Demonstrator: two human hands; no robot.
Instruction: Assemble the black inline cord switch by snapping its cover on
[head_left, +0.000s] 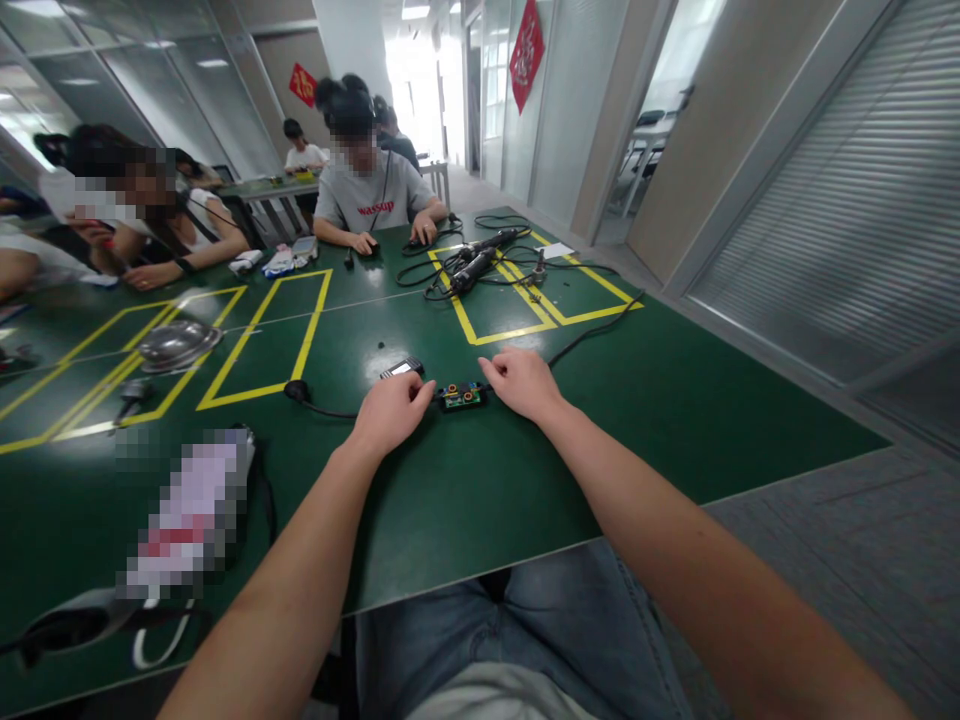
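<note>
An opened power adapter [461, 397] lies on the green table between my hands, its circuit board with copper-coloured coils facing up. My left hand [391, 410] is closed at its left end, where the cord with a black plug [297, 391] runs under the fingers. My right hand [523, 382] is closed at the other end, fingers curled around the black cable [600, 328] that leads off to the right. The fingertips' exact hold is partly hidden. Just behind my left hand lies a black cover with a white label [402, 368], partly covered by the hand.
Yellow tape [309, 335] marks rectangles on the table [675, 400]. Black handheld tools [474, 270] with tangled cords lie at the back right. A metal bowl-like part [178, 343] and a blurred-out package [193, 510] are at left. Co-workers, one in a grey shirt [367, 195], sit across.
</note>
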